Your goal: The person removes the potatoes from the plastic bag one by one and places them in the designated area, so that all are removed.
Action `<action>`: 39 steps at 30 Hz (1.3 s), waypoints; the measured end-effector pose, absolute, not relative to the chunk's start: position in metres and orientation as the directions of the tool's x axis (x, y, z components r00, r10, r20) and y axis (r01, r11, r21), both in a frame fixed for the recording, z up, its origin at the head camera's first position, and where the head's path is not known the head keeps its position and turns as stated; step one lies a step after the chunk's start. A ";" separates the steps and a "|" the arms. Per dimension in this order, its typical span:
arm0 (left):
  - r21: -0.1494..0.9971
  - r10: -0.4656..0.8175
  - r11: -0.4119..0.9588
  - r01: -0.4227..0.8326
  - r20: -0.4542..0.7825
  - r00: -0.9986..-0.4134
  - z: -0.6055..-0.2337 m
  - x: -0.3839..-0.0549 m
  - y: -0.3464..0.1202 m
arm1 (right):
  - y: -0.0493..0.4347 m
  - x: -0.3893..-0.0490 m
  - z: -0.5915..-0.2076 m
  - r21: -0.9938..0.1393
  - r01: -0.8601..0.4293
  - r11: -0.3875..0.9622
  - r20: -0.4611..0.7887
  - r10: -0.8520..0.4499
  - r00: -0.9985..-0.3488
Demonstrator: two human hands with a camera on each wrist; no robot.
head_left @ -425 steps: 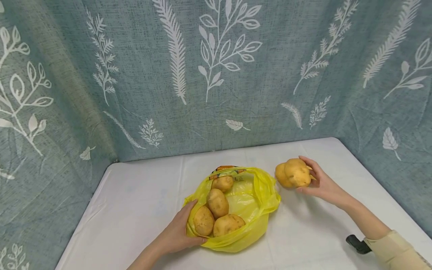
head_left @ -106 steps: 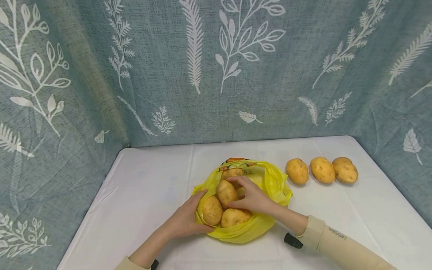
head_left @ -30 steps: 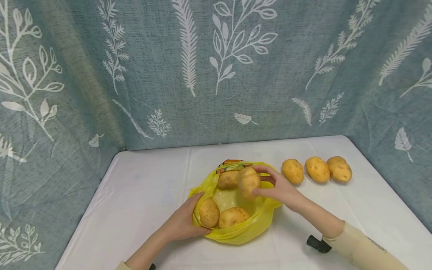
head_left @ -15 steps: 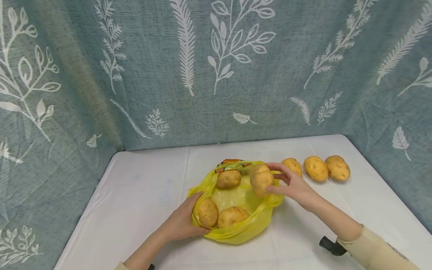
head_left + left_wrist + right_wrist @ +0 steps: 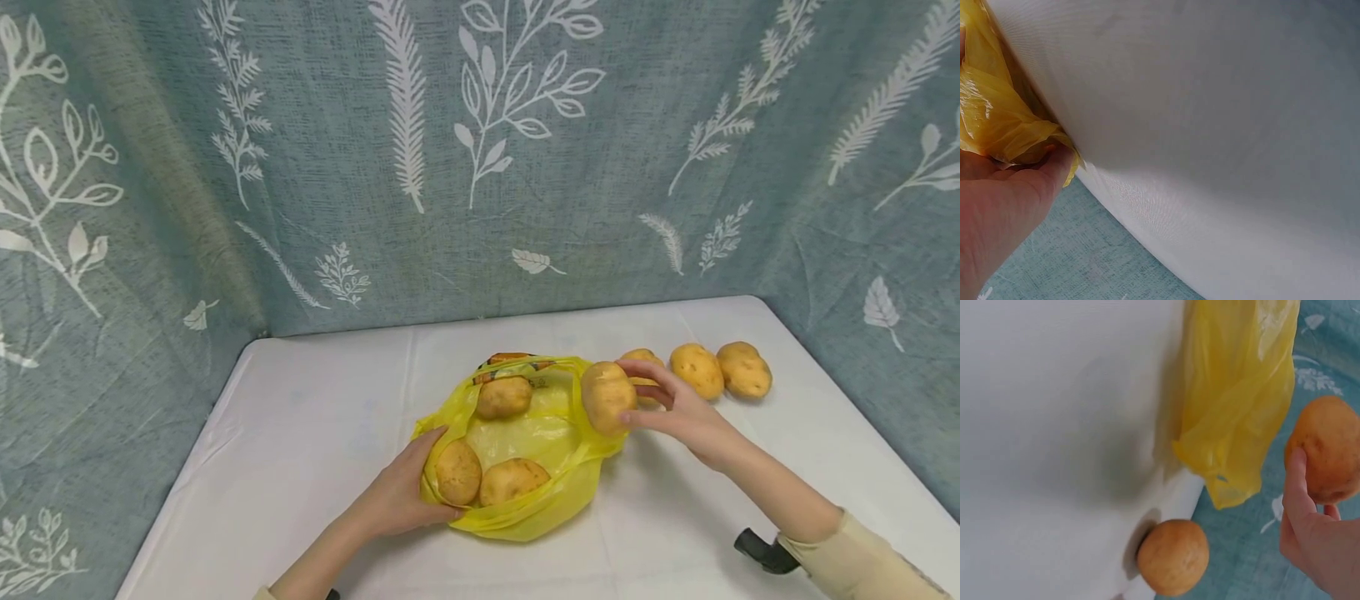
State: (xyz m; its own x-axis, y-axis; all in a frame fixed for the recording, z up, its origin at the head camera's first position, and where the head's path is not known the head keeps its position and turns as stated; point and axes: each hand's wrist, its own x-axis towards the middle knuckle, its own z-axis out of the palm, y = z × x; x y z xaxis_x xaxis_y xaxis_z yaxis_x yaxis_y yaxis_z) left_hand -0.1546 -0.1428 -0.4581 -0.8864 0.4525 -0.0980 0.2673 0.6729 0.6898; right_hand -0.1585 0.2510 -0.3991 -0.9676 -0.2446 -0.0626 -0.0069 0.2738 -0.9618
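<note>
My right hand (image 5: 686, 417) grips a potato (image 5: 606, 397) between thumb and fingers, raised over the right rim of a yellow plastic bag (image 5: 536, 521). In the right wrist view that potato (image 5: 1325, 450) shows beside the bag's side (image 5: 1235, 394). My left hand (image 5: 401, 492) holds the bag's left edge; the left wrist view has the bunched plastic (image 5: 1010, 119) at the thumb. Inside the open bag lie three potatoes: one at the back (image 5: 504, 397), one at the left (image 5: 458, 472) and one at the front (image 5: 515, 481).
To the right of the bag, three potatoes sit in a row on the white tablecloth (image 5: 322, 417): a partly hidden potato (image 5: 640, 357), a middle potato (image 5: 697, 370) and a knobbly potato (image 5: 744, 370). A leaf-patterned teal curtain (image 5: 450, 267) stands behind the table.
The right hand has lifted a potato from the middle of the bag and carried it right to the rim. Earlier, the row of three potatoes formed on the table. The left hand keeps its place.
</note>
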 end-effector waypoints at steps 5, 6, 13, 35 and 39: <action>0.677 0.444 0.687 0.263 -0.104 -0.890 -0.461 -0.155 -0.144 | 0.259 -0.156 -0.398 -0.957 -0.022 0.288 -0.049 -0.238 -0.970; 0.677 0.443 0.687 0.263 -0.105 -0.890 -0.461 -0.156 -0.144 | 0.260 -0.155 -0.399 -0.957 -0.024 0.289 -0.047 -0.237 -0.970; 0.682 0.437 0.687 0.252 -0.109 -0.893 -0.462 -0.156 -0.145 | 0.274 -0.152 -0.402 -0.947 0.000 0.320 -0.067 -0.200 -0.978; 0.698 0.451 0.669 0.254 -0.111 -0.885 -0.460 -0.156 -0.143 | 0.326 -0.145 -0.423 -0.935 -0.024 0.353 -0.066 -0.242 -0.968; 0.697 0.450 0.671 0.253 -0.112 -0.886 -0.459 -0.155 -0.142 | 0.337 -0.142 -0.426 -0.928 -0.023 0.373 -0.070 -0.235 -0.969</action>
